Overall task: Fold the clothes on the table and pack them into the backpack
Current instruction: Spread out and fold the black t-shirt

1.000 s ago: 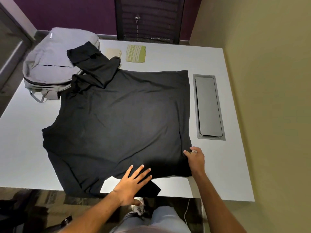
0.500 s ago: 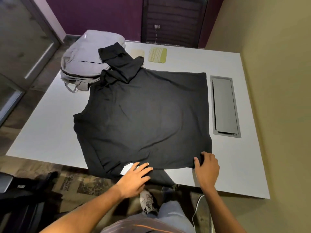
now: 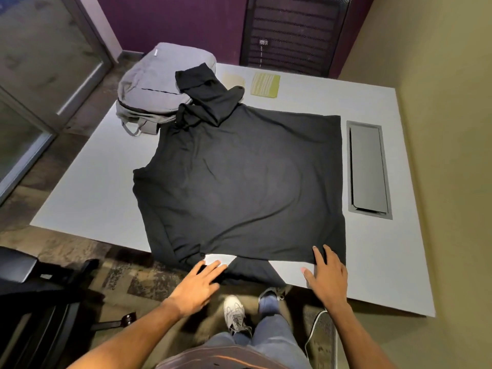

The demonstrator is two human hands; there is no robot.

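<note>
Black shirt spread flat on white table, one sleeve lying over grey backpack at far left corner. Left hand open, fingers spread on near sleeve at table edge, gripping nothing. Right hand open too, flat beside near hem corner, fingertips touching fabric
</note>
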